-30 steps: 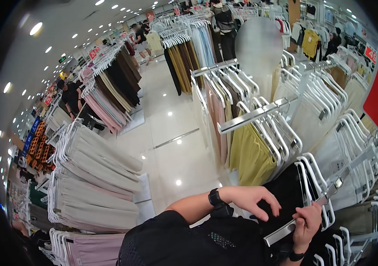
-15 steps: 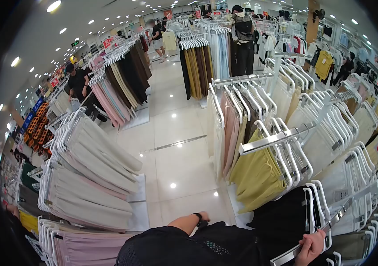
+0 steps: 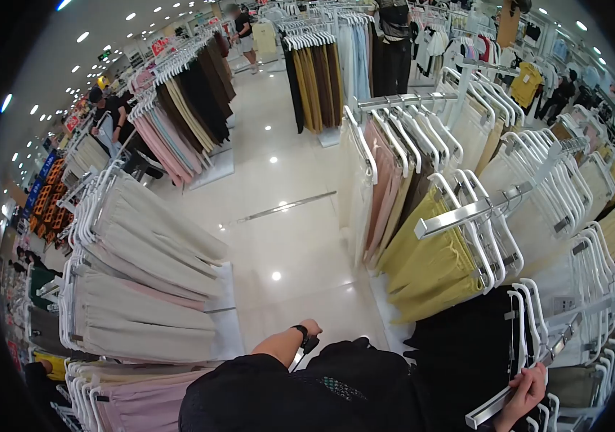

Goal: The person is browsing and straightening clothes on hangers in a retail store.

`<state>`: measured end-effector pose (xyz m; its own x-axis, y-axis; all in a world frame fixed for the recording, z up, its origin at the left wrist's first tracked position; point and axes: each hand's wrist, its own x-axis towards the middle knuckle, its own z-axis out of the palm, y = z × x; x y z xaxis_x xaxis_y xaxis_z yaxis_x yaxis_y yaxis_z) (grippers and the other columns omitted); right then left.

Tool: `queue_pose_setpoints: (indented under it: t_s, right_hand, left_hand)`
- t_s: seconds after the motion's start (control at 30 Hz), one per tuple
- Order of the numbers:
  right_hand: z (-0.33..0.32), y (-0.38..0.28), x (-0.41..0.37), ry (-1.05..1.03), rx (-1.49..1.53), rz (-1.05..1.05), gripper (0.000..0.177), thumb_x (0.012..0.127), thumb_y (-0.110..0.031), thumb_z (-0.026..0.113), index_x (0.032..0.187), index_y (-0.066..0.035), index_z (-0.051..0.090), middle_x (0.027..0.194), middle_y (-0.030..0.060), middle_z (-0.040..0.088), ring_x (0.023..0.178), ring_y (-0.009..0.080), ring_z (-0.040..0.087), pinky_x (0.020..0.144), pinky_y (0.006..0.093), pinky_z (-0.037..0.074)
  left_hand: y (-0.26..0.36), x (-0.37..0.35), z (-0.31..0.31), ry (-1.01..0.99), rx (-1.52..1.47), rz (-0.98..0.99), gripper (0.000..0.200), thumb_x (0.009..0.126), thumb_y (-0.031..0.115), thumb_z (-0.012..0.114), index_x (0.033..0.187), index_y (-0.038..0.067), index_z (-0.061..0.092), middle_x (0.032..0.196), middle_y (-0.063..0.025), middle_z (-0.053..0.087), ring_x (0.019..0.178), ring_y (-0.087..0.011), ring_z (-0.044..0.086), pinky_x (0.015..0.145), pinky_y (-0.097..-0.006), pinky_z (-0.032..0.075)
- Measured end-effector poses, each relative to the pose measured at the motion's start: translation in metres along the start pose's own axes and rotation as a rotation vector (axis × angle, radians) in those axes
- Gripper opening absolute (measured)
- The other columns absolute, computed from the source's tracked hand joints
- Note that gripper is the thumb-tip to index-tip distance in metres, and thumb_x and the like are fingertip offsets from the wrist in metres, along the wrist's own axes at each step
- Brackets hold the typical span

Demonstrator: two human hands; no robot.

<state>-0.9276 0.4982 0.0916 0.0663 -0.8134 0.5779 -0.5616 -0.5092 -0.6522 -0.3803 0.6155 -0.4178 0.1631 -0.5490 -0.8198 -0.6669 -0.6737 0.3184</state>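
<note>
My right hand [image 3: 528, 389] is wrapped round a metal rack bar [image 3: 491, 407] at the lower right, beside white hangers [image 3: 526, 317] that carry black trousers [image 3: 458, 349]. Lower in the middle, my left hand [image 3: 311, 328] hangs over the pale floor, a black watch on its wrist. Its fingers are small and partly turned away, so whether it holds anything is unclear. Black clothing [image 3: 250, 396] covers my body between the two hands. Just above the black trousers hang yellow-green ones [image 3: 433, 259].
Racks of beige trousers [image 3: 156, 223] and pink ones [image 3: 149, 403] line the left. A tiled aisle [image 3: 278, 245] runs between the racks. One person [image 3: 109, 119] stands at the left, another [image 3: 244, 36] farther back, and a third [image 3: 394, 50] behind the right rack.
The view has tilted down slightly. The person at the left now shows a light blue item in front of them. My right hand still grips the bar.
</note>
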Motion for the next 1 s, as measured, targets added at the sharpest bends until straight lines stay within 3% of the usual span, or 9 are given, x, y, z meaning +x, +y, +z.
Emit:
queue_pose_setpoints:
  t_s: [0.13, 0.17, 0.27, 0.4, 0.43, 0.47, 0.5, 0.7, 1.0]
  right_hand:
    - [-0.002, -0.001, 0.0, -0.016, -0.019, 0.048, 0.023, 0.104, -0.011, 0.052, 0.088, -0.001, 0.064, 0.059, 0.0, 0.049, 0.059, 0.0103, 0.048, 0.114, 0.0457, 0.032]
    - [-0.001, -0.002, 0.0, -0.014, -0.034, 0.043, 0.023, 0.105, -0.012, 0.052, 0.088, -0.001, 0.065, 0.059, -0.0001, 0.049, 0.058, 0.0101, 0.048, 0.114, 0.0453, 0.032]
    - [-0.003, -0.007, 0.001, -0.035, -0.06, 0.059, 0.024, 0.105, -0.013, 0.052, 0.088, -0.001, 0.065, 0.059, -0.0002, 0.049, 0.059, 0.0099, 0.048, 0.114, 0.0452, 0.032]
    - [-0.003, -0.001, -0.004, 0.017, -0.009, 0.117, 0.024, 0.103, -0.013, 0.054, 0.085, -0.001, 0.065, 0.055, 0.0011, 0.051, 0.056, 0.0125, 0.049, 0.115, 0.0468, 0.033]
    - [-0.005, 0.002, -0.005, 0.01, 0.012, 0.117, 0.023, 0.103, -0.012, 0.055, 0.086, -0.001, 0.066, 0.057, 0.0009, 0.052, 0.056, 0.0121, 0.049, 0.115, 0.0465, 0.033]
    - [-0.005, 0.004, -0.005, 0.006, 0.036, 0.111, 0.022, 0.103, -0.012, 0.055, 0.087, -0.001, 0.067, 0.058, 0.0007, 0.053, 0.057, 0.0117, 0.049, 0.115, 0.0462, 0.033]
    - [-0.002, 0.004, -0.004, 0.011, 0.052, 0.105, 0.021, 0.103, -0.011, 0.056, 0.089, 0.0, 0.067, 0.058, 0.0003, 0.054, 0.057, 0.0112, 0.049, 0.115, 0.046, 0.033]
    - [0.001, -0.007, 0.003, -0.01, 0.07, 0.0, 0.02, 0.104, -0.01, 0.057, 0.093, 0.0, 0.071, 0.059, -0.0005, 0.055, 0.062, 0.0116, 0.05, 0.113, 0.045, 0.033]
    - [0.005, 0.012, -0.001, 0.015, 0.177, 0.031, 0.023, 0.105, -0.013, 0.056, 0.097, 0.003, 0.071, 0.065, 0.0014, 0.058, 0.069, 0.0112, 0.053, 0.11, 0.0391, 0.037]
  left_hand:
    - [0.044, 0.016, -0.008, 0.06, -0.058, 0.12, 0.039, 0.085, 0.04, 0.062, 0.081, 0.006, 0.079, 0.085, -0.0147, 0.076, 0.086, -0.0326, 0.073, 0.082, -0.0454, 0.056]
    - [0.053, 0.02, -0.008, 0.063, -0.042, 0.161, 0.035, 0.087, 0.036, 0.065, 0.09, 0.005, 0.079, 0.083, -0.0094, 0.077, 0.067, -0.0256, 0.071, 0.067, -0.041, 0.057]
    - [0.08, 0.008, -0.003, 0.052, -0.128, 0.204, 0.037, 0.086, 0.039, 0.062, 0.083, 0.006, 0.079, 0.083, -0.0137, 0.076, 0.083, -0.033, 0.073, 0.081, -0.0452, 0.056]
    - [0.077, 0.017, 0.014, 0.002, -0.113, 0.232, 0.037, 0.087, 0.037, 0.063, 0.087, 0.004, 0.079, 0.084, -0.0144, 0.077, 0.083, -0.0323, 0.074, 0.08, -0.0455, 0.056]
    - [0.073, 0.025, 0.017, 0.004, -0.08, 0.193, 0.034, 0.088, 0.033, 0.067, 0.098, 0.003, 0.079, 0.086, -0.0099, 0.078, 0.07, -0.0254, 0.072, 0.066, -0.0418, 0.06]
    - [0.065, 0.027, 0.019, 0.017, -0.087, 0.216, 0.034, 0.088, 0.034, 0.067, 0.098, 0.003, 0.079, 0.087, -0.01, 0.078, 0.072, -0.0252, 0.073, 0.067, -0.0421, 0.059]
    - [0.061, 0.018, 0.021, 0.058, -0.121, 0.193, 0.035, 0.085, 0.035, 0.064, 0.087, 0.003, 0.079, 0.085, -0.0147, 0.077, 0.08, -0.0323, 0.074, 0.079, -0.045, 0.057]
    - [0.021, -0.034, 0.034, 0.036, -0.253, 0.111, 0.032, 0.089, 0.03, 0.067, 0.096, 0.001, 0.078, 0.086, -0.0106, 0.078, 0.073, -0.0202, 0.073, 0.071, -0.0372, 0.059]
    - [-0.078, -0.116, 0.067, 0.122, -0.22, -0.068, 0.034, 0.088, 0.03, 0.066, 0.099, 0.001, 0.079, 0.085, -0.0105, 0.078, 0.076, -0.0197, 0.074, 0.073, -0.0357, 0.059]
